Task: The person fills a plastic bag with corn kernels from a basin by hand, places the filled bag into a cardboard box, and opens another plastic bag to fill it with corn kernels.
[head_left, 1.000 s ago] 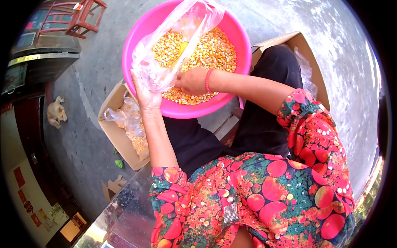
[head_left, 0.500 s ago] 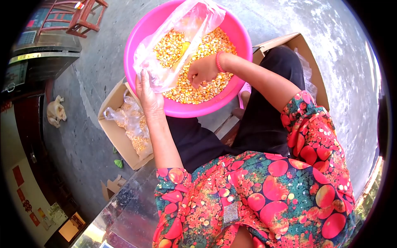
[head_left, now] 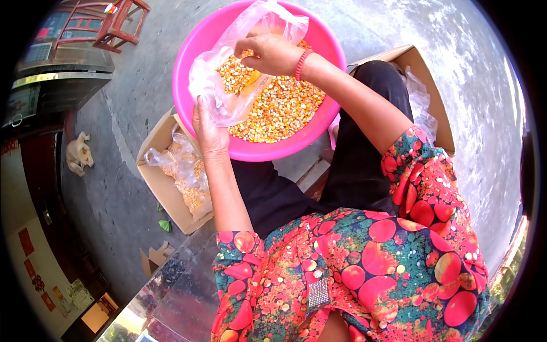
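Observation:
A pink basin [head_left: 188,122] of loose yellow corn kernels [head_left: 279,117] stands in front of me. A clear plastic bag [head_left: 208,80] lies across the basin's left side, with kernels showing inside its mouth. My left hand [head_left: 211,131] grips the bag's lower edge at the basin's near left rim, thumb on top. My right hand [head_left: 270,54], with a red bracelet [head_left: 302,64] on the wrist, is above the bag. Its fingers are curled downward; anything inside them is hidden. A yellow-orange piece [head_left: 252,78] shows by the bag, its kind unclear.
At the left, a cardboard box [head_left: 165,196] holds bagged pale grains [head_left: 191,185]. Another box [head_left: 430,94] with clear plastic stands by my right knee. A wooden chair [head_left: 117,28] is at upper left, and a pale animal [head_left: 78,154] lies on the floor.
My right hand has risen from the loose kernels and moved up and left over the bag. My left hand keeps hold of the bag, whose upper side has shifted left.

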Tool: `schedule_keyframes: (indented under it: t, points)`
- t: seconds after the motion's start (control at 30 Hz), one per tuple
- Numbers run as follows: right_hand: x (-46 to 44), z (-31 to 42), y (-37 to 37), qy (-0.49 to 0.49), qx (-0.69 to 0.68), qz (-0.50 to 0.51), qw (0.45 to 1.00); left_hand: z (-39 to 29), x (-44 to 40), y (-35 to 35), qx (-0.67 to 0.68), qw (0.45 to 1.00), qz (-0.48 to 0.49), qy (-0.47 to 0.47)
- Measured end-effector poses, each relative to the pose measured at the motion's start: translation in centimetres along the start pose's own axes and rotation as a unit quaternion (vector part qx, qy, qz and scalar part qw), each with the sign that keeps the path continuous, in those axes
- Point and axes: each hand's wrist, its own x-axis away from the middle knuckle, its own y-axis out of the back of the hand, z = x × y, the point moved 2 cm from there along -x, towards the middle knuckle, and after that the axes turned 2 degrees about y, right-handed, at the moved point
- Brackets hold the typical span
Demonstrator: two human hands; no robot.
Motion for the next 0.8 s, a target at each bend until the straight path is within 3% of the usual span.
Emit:
schedule_keyframes:
  t: [0.03,0.1,0.13,0.17,0.27,0.33,0.53,0.6,0.7,0.8]
  points:
    - [0.3,-0.2,0.0,0.0,0.0,0.001,1.0,0.0,0.0,0.0,0.001,1.0,0.0,0.0]
    - [1.1,1.0,-0.3,0.002,-0.192,0.239,0.952,0.0,-0.1,0.0,0.021,1.0,-0.009,-0.011]
    - [1.9,1.5,-0.7,-0.116,-0.24,0.361,0.894,-0.1,-0.1,0.0,0.021,1.0,-0.01,-0.01]
    - [2.5,2.8,0.0,-0.147,-0.214,0.454,0.852,-0.2,-0.1,-0.2,0.021,1.0,-0.006,-0.013]
    - [4.9,1.4,-4.3,-0.124,-0.136,0.488,0.853,-0.6,0.0,-0.8,0.043,0.999,-0.011,-0.006]
    - [6.1,0.2,-6.9,-0.003,0.073,0.275,0.959,-0.6,0.0,-0.8,0.064,0.998,-0.021,0.005]
    - [7.2,2.4,-8.7,0.009,0.035,0.394,0.918,-0.9,0.2,-1.2,0.075,0.997,-0.016,-0.004]
    - [6.9,2.0,-8.8,0.031,0.052,0.407,0.911,-1.3,0.1,-0.9,0.016,0.993,0.052,-0.107]
    - [5.9,1.8,-6.2,0.041,0.022,0.416,0.908,-1.6,0.7,-0.4,0.05,0.989,0.014,-0.138]
    - [5.2,1.7,-4.7,-0.044,-0.111,0.482,0.868,-1.5,0.9,-0.4,0.016,0.984,-0.009,-0.178]
